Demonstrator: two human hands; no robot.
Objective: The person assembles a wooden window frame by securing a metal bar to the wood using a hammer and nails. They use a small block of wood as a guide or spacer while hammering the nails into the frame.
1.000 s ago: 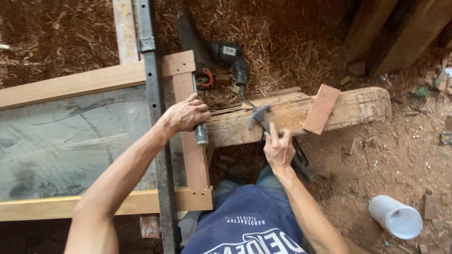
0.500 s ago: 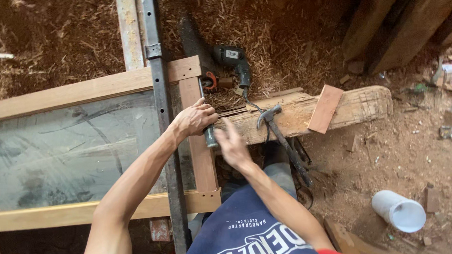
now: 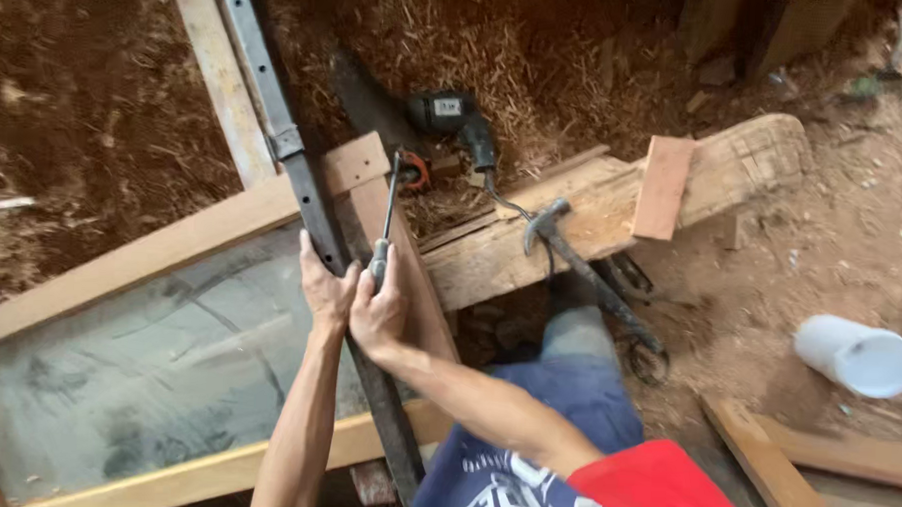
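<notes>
My right hand grips the handle of a long thin screwdriver-like tool. Its shaft points away from me along the upright wooden rail of a glazed wooden frame. My left hand sits right beside it, fingers closed around the dark metal bar that crosses the frame. The two hands touch. A claw hammer lies loose on the rough wooden beam, to the right of my hands.
A dark power drill lies on wood shavings beyond the frame. A small reddish wood block rests on the beam. A white cup-like tube lies on the dirt at right, with planks near my knee.
My right hand let go of the hammer, which now lies on the beam, and moved left to take the thin tool. My left hand slid down onto the metal bar.
</notes>
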